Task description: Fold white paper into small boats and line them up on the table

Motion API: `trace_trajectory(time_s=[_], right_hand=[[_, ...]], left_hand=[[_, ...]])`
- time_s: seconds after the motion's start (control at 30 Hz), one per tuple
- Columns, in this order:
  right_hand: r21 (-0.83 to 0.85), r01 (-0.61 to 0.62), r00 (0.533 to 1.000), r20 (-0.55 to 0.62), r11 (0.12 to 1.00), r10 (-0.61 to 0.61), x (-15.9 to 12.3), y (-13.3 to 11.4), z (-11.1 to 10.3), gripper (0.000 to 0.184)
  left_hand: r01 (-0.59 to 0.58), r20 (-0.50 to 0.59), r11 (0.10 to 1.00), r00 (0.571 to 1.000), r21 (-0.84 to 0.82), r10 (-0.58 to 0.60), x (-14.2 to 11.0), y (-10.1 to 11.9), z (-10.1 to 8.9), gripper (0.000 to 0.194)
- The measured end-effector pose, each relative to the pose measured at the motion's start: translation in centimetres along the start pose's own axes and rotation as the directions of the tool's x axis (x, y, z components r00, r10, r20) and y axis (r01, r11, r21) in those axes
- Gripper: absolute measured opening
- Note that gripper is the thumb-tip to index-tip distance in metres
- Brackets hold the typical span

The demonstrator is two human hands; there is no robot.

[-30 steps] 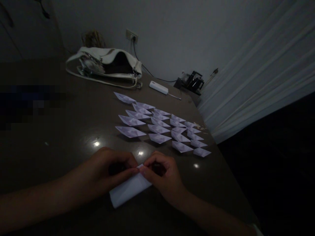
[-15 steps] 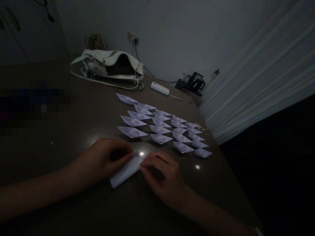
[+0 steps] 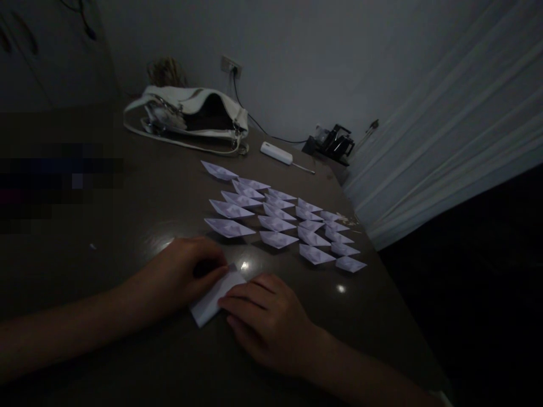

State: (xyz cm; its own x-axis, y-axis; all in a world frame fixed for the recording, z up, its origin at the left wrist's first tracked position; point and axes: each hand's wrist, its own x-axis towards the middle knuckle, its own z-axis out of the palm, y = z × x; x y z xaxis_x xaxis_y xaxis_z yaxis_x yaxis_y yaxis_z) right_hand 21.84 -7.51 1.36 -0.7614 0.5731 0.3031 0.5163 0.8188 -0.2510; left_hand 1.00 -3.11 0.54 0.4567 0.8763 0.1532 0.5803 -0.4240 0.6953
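A folded white paper [image 3: 214, 295] lies on the dark table [image 3: 127, 226] close in front of me. My left hand [image 3: 182, 274] pinches its far corner with curled fingers. My right hand [image 3: 265, 316] lies flat over the paper's right part, fingers stretched leftward along the fold and pressing it down. Just beyond the hands, several folded paper boats [image 3: 280, 223] lie in rows on the tabletop.
A white handbag [image 3: 190, 116] rests at the far side of the table. A white power bank [image 3: 276, 153] with a cable lies beside it, and a black device [image 3: 335, 144] sits at the far corner. A pale curtain [image 3: 445, 130] hangs on the right past the table edge.
My right hand has gone from pinching the paper's corner to lying flat and sliding left along the fold. The paper now sits lower and more covered.
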Motion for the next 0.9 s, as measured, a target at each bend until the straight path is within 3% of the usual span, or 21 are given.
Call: trace_trajectory(time_s=[0.23, 0.53, 0.9], right_hand=[[0.019, -0.004, 1.0, 0.001, 1.0, 0.004, -0.02, -0.04, 0.09, 0.024], [0.016, -0.036, 0.999, 0.038, 0.999, 0.035, 0.08, -0.24, -0.05, 0.024], [-0.069, -0.001, 0.995, 0.098, 0.998, 0.008, 0.03, -0.67, -0.3, 0.025]], left_hand=[[0.003, 0.02, 1.0, 1.0, 0.025, -0.004, -0.01, 0.04, 0.05, 0.02], [-0.091, 0.013, 0.992, 0.996, 0.089, 0.09, 0.01, 0.2, 0.26, 0.024], [-0.105, 0.018, 0.986, 0.994, 0.129, 0.104, -0.18, 0.06, 0.31, 0.023]])
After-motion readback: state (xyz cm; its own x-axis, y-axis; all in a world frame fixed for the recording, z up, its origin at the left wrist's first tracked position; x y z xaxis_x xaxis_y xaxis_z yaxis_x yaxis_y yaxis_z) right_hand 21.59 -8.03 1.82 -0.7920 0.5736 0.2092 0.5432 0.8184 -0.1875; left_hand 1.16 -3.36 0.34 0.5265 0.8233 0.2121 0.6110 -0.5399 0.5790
